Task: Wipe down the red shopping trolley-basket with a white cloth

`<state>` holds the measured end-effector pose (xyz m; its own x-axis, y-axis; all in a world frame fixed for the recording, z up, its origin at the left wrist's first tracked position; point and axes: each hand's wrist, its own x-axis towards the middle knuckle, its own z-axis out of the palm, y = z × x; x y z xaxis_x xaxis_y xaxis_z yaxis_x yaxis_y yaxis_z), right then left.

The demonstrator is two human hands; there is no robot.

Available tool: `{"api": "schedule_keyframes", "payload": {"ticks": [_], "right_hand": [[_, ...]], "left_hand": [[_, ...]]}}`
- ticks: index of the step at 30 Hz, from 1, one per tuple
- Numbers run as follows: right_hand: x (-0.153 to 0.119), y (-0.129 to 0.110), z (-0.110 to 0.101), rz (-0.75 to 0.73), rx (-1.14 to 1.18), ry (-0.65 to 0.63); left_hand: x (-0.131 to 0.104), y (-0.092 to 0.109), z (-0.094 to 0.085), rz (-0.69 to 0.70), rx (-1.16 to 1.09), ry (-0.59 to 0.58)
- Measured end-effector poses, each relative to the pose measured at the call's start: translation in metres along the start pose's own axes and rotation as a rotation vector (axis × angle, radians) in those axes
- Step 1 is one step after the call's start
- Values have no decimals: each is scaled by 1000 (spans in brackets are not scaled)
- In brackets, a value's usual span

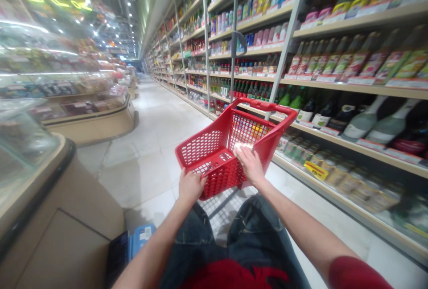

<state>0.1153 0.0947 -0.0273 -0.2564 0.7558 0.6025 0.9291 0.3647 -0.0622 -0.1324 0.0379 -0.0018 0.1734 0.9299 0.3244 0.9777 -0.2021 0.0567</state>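
Note:
A red plastic shopping cart (217,181) with perforated walls stands right in front of me, its handle at the far right. My left hand (191,186) is closed round the near-left corner of its rim. Over the cart's near right side reaches my right hand (249,162), closed on a white cloth (241,147). The cloth sits at the inside of the cart's right part; whether it presses on the wall I cannot tell. Through the holes I see the pale floor, and no goods show inside the basket.
Tall shelves (327,84) with bottles and cans run along the right. On the left stand chilled display counters (90,124) with a rounded base. A blue box-like object (142,235) lies on the floor by my left arm. A tiled aisle (147,115) stretches ahead.

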Motion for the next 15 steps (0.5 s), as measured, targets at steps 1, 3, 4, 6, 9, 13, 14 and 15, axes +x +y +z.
{"api": "schedule_keyframes", "payload": {"ticks": [1,3,4,6,9,13,14,15], "right_hand": [[0,0,2,-1,13,1],[5,4,5,-6,42,0],[9,7,6,-8,56,-2],[16,12,7,8,75,-5],[23,11,6,72,85,-14],[16,-10,3,54,107,-24],[12,-18,2,17,122,-27],[7,-24,2,-18,141,-31]], "left_hand": [[-1,0,-1,-6,9,-1],[-3,3,-2,-14,20,2],[-3,5,-2,-20,22,3],[-4,10,-1,-34,17,-2],[-2,20,2,-37,-11,-28],[3,36,8,28,-93,-62],[5,41,9,44,-114,-66],[6,46,10,57,-132,-72]]}}
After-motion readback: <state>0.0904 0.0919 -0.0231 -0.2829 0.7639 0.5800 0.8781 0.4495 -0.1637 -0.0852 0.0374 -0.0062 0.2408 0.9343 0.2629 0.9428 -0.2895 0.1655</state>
